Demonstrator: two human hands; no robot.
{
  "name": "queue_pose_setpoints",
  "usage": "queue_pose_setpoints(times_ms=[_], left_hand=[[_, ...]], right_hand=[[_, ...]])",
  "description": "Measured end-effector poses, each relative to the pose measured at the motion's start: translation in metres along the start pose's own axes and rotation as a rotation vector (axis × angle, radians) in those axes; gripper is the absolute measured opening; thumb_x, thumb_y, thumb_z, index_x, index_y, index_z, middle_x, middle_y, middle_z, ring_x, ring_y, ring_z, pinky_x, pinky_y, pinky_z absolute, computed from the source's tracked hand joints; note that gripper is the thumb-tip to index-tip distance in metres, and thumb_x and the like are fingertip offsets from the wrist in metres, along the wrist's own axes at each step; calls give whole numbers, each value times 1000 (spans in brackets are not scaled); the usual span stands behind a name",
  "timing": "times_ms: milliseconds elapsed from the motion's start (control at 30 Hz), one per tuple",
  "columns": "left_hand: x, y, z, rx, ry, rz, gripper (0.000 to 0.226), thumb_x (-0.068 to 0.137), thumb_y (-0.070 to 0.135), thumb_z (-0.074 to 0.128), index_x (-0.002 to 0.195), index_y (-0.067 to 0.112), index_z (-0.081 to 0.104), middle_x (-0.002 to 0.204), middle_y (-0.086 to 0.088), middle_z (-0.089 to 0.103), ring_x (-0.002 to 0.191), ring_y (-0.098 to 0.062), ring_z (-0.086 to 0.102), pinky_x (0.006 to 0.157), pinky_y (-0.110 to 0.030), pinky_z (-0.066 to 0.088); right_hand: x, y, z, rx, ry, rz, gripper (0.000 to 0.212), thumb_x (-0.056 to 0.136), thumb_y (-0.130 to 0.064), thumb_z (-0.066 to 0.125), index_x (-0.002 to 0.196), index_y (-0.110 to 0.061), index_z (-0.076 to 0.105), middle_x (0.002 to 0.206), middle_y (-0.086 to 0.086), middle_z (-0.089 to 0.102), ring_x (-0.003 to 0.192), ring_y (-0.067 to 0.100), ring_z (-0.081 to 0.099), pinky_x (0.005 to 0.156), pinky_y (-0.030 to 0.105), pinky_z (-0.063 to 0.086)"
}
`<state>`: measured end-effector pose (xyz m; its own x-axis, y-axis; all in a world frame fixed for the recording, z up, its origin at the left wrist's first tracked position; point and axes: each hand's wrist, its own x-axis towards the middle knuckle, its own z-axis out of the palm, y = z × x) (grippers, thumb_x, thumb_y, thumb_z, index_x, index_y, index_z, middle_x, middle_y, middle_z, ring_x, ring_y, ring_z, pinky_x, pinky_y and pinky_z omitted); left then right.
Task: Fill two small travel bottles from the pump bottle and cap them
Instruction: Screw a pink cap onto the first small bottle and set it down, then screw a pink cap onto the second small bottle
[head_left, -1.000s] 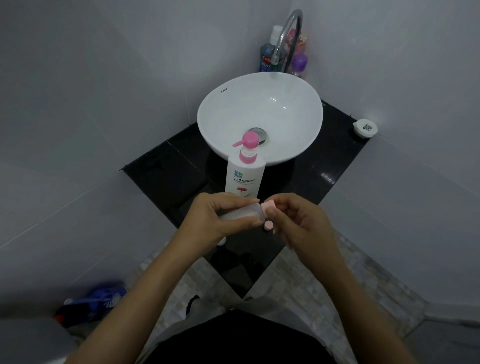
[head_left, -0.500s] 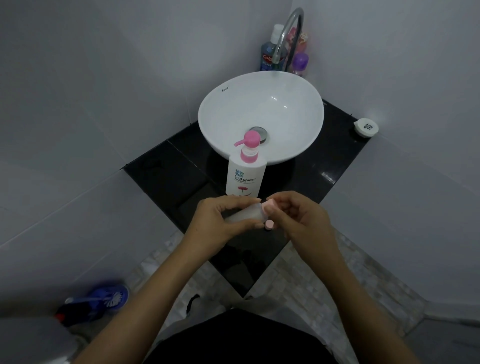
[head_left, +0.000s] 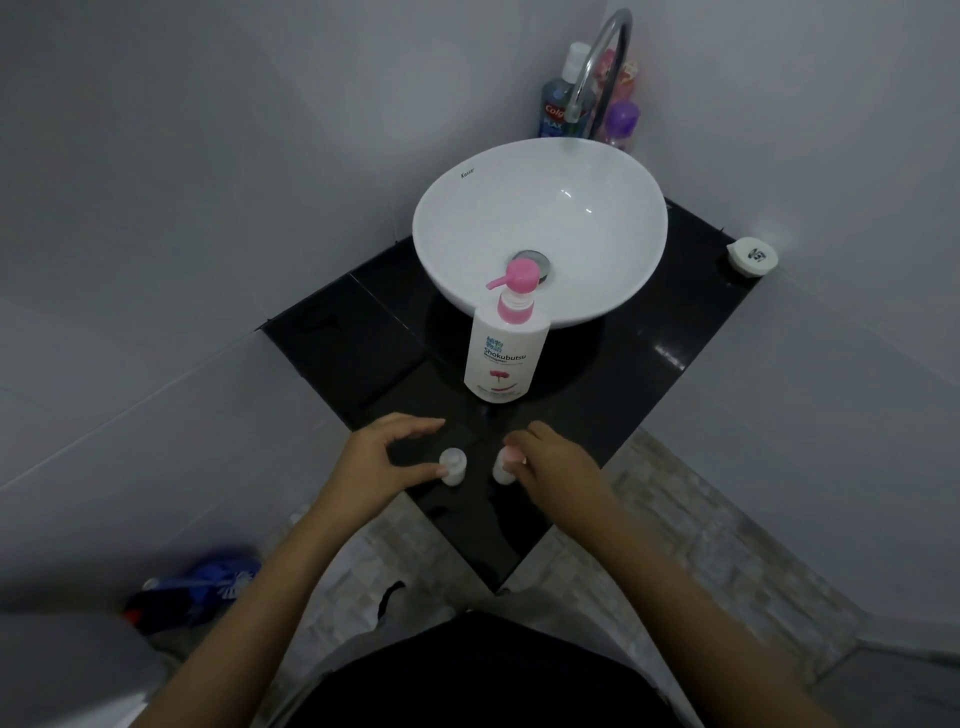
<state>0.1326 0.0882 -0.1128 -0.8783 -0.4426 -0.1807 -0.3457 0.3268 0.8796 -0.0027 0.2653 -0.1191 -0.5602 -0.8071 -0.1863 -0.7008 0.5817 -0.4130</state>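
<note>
The white pump bottle (head_left: 501, 358) with a pink pump head stands on the black counter (head_left: 613, 384) in front of the basin. Nearer me, two small travel bottles stand side by side close to the counter's front corner. The left travel bottle (head_left: 453, 466) is white with no pink cap showing; my left hand (head_left: 384, 457) lies beside it, fingers spread, the thumb tip at its side. The right travel bottle (head_left: 502, 469) carries a pink cap, and my right hand (head_left: 556, 462) pinches it at the cap. My right fingers hide part of it.
A white round basin (head_left: 436, 208) sits on the counter under a curved metal tap (head_left: 597, 67). Several toiletry bottles (head_left: 556, 109) stand in the back corner. A small white round container (head_left: 753, 255) sits at the counter's right edge. A blue object (head_left: 208, 587) lies on the floor, lower left.
Both hands held one bottle in the air at its pink cap. They have dropped to the counter, the capped bottle now stands there, and my left hand has let go.
</note>
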Motion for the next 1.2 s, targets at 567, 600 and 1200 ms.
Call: queue_pose_setpoints(times_ms=[567, 600, 1200], left_hand=[[15, -52, 39, 51, -67, -85, 66, 63, 7, 85, 124, 17, 61, 114, 1, 62, 97, 1, 57, 82, 1, 41], [16, -53, 41, 47, -62, -85, 63, 64, 7, 85, 122, 16, 63, 113, 0, 63, 97, -1, 58, 83, -2, 42], [9, -25, 25, -163, 78, 3, 40, 77, 7, 75, 111, 26, 65, 111, 2, 66, 102, -4, 63, 90, -15, 49]], right_hand=[[-5, 27, 9, 42, 97, 61, 55, 89, -43, 57, 139, -27, 41, 114, -1, 61, 96, 14, 61, 78, 28, 51], [-4, 35, 9, 73, 146, 99, 49, 90, -40, 56, 135, -25, 46, 115, 1, 62, 96, 14, 61, 79, 26, 49], [33, 68, 31, -14, -91, 321, 27, 91, -26, 58, 113, -9, 59, 115, 12, 56, 101, 28, 58, 82, 34, 46]])
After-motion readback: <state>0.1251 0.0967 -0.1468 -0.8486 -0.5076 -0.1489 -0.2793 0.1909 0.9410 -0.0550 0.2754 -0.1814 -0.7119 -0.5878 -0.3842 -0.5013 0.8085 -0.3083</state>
